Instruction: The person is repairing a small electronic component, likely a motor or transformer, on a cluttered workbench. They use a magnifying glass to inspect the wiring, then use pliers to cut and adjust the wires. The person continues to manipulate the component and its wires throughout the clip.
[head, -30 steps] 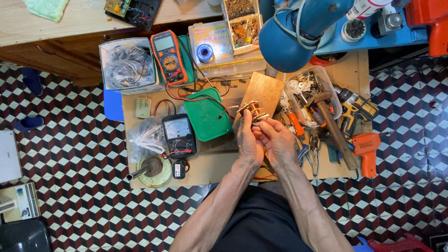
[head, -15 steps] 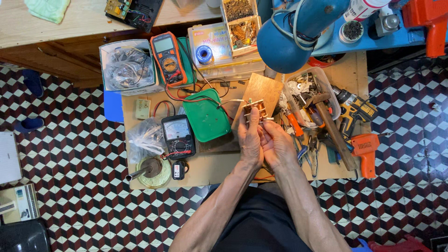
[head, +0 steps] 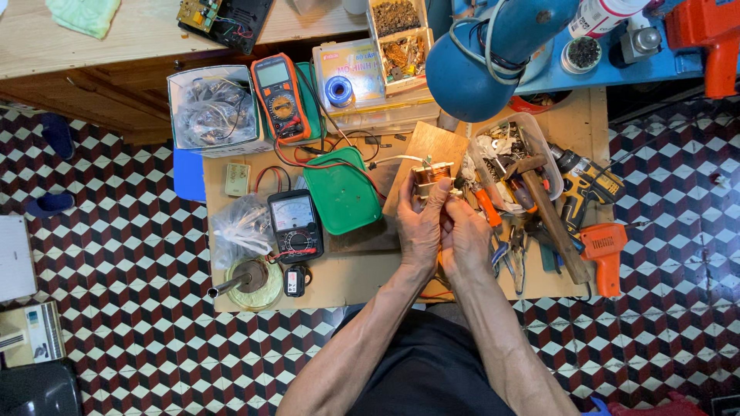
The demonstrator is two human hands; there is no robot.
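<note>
Bare desk lies along the near edge; the green tray and tool tub crowd the middle.

A small repair workshop at home

We sit at a low wooden bench on a chequered tile floor, crowded with meters, a solder reel, a hammer, drills, pliers and a blue lamp

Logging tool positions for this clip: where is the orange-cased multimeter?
In the head view, the orange-cased multimeter lies at the table's upper left, between the clear box of wires and the green tray.
</note>
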